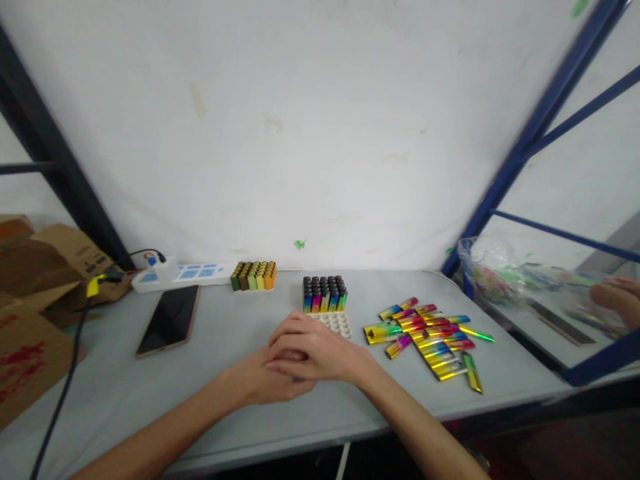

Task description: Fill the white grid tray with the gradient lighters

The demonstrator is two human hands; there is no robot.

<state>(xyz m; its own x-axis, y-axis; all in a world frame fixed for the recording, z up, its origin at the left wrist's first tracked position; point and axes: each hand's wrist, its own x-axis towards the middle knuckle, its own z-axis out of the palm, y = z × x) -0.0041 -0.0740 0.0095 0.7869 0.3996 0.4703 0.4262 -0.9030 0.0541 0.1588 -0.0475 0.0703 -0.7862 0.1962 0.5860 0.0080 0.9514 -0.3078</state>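
My left hand (267,379) and my right hand (317,347) are clasped together above the grey table. The right hand lies over the left, its fingers curled round it, and no object shows between them. Most of the left fingers are hidden. Just behind the hands is a white tray (340,325) with round holes, partly covered by them. Directly behind it stands a block of upright lighters (325,301) with black tops and rainbow bodies. To the right lies a loose heap of shiny rainbow lighter sleeves or lighters (425,330); which, I cannot tell.
Another block of lighters (253,277), green to orange, stands back left beside a white power strip (200,272). A phone (169,320) lies at left, near cardboard boxes (30,360) and a black cable (70,387). Beyond the blue frame (510,167), another person's hand (620,300) shows near plastic bags (493,263).
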